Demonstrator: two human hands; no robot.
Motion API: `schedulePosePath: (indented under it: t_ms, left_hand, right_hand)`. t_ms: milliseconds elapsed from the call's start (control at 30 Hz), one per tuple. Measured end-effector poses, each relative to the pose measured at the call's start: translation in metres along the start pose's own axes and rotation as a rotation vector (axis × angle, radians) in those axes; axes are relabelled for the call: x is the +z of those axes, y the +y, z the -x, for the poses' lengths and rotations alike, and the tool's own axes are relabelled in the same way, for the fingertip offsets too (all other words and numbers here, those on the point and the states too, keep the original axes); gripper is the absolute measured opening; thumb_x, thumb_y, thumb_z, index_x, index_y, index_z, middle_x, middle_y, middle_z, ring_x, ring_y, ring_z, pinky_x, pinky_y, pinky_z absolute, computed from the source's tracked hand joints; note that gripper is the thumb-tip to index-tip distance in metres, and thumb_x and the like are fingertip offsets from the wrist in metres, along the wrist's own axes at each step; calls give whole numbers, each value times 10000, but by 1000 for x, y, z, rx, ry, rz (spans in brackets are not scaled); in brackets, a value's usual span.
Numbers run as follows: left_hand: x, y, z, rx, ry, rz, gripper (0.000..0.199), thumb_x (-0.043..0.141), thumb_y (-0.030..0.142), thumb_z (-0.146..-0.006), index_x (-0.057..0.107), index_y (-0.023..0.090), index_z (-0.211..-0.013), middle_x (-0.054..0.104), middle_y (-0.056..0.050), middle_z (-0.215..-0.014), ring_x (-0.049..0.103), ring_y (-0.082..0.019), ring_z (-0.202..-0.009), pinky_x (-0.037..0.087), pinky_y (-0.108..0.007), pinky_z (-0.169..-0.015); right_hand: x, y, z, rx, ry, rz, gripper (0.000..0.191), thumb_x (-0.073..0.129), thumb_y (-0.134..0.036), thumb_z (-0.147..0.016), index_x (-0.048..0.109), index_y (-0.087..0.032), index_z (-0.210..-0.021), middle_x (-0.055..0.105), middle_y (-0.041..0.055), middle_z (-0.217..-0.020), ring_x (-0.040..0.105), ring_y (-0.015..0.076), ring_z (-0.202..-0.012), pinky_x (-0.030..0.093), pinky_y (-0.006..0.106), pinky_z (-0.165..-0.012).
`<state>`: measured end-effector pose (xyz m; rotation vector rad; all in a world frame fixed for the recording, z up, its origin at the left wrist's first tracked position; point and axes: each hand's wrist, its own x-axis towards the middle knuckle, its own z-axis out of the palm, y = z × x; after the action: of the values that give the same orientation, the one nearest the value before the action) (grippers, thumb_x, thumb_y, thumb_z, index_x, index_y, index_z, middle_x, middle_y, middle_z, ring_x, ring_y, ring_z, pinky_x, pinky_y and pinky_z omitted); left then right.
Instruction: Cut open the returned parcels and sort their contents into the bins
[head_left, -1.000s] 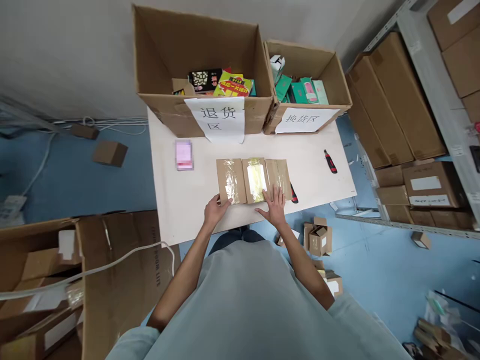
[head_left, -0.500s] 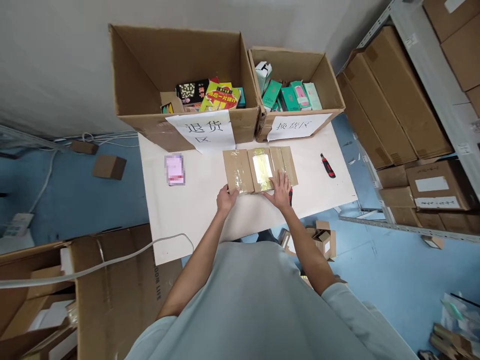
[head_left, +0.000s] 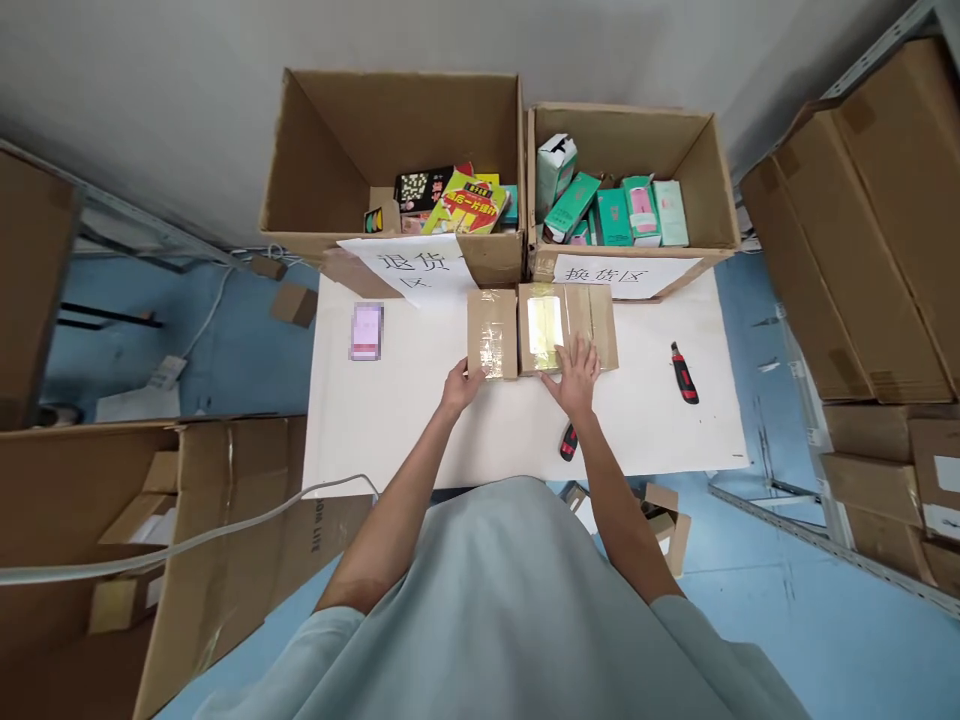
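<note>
Cardboard boxes (head_left: 591,310) lie in a row at your twelve o'clock on the table (head_left: 405,425). Nearest you, a knife (head_left: 568,442) rests beside your right wrist. Your left hand (head_left: 460,387) has its fingers gripping the near corner of the row's leftmost box (head_left: 492,335); your right hand (head_left: 578,376) lies open, fingers spread over the boxes to its right. Another knife (head_left: 684,374) lies at two o'clock, a blurred pink item (head_left: 367,331) at ten. Farthest, large open cartons (head_left: 496,260) with paper signs (head_left: 628,275) stand at eleven and one.
</note>
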<state>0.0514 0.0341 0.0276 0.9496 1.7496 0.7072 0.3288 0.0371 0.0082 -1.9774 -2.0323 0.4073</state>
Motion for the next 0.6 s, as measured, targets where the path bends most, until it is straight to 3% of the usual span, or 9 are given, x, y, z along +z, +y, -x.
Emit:
schedulePosePath:
  t_ms: [133, 233, 300, 367, 467, 533, 600]
  left_hand:
    - [-5, -20, 21, -4, -17, 86, 789, 858, 511, -842, 647, 189, -1530, 769, -162, -1415, 761, -318, -1213, 602, -476, -1108]
    - [-5, -39, 40, 29, -52, 149, 804, 890, 498, -801, 651, 204, -1511, 750, -161, -1457, 716, -336, -1331, 601, -497, -1130]
    - [-4, -51, 52, 20, -69, 198, 804, 924, 483, -771, 664, 211, -1481, 726, -159, -1500, 675, -345, -1409, 615, -487, -1118]
    - [-4, -62, 63, -81, -79, 266, 889, 987, 449, -725, 639, 204, -1506, 715, -172, -1512, 666, -353, -1430, 621, -482, -1116]
    - [-8, -75, 76, -328, -128, 433, 1066, 1051, 419, -707, 537, 133, -1596, 745, -240, -1429, 741, -357, -1327, 609, -517, -1147]
    - [-16, -82, 81, -399, -197, 537, 982, 1030, 448, -766, 564, 95, -1555, 763, -263, -1378, 780, -337, -1260, 608, -500, -1162]
    - [-30, -87, 84, -384, -271, 622, 789, 999, 444, -817, 652, 108, -1441, 765, -247, -1388, 784, -305, -1264, 608, -442, -1175]
  right_hand:
    - [-12, -7, 0, 40, -42, -51, 749, 618, -702, -1036, 584, -232, -1619, 172, 176, -1888, 38, 465, -1748, 145, 757, -1349]
    - [-30, -27, -6, 57, -36, -150, 768, 539, -718, -1070, 540, -219, -1653, 174, 181, -1887, 59, 455, -1752, 167, 762, -1349]
    - [-43, -51, -12, -38, -11, -220, 824, 537, -724, -1072, 434, -238, -1729, 167, 162, -1892, 72, 427, -1760, 194, 731, -1363]
    - [-52, -78, -18, -196, -16, -272, 823, 552, -704, -1078, 376, -283, -1763, 212, 119, -1888, 92, 388, -1766, 223, 682, -1381]
    - [-55, -115, -21, -347, -86, -307, 641, 509, -620, -1124, 509, -308, -1685, 432, 86, -1798, 205, 347, -1748, 257, 630, -1393]
    - [-53, -132, -17, -344, -89, -304, 551, 498, -590, -1137, 619, -286, -1581, 564, 96, -1695, 292, 345, -1715, 280, 612, -1391]
    - [-52, -146, -7, -307, -45, -281, 515, 531, -603, -1125, 682, -264, -1482, 637, 115, -1601, 360, 356, -1674, 312, 596, -1379]
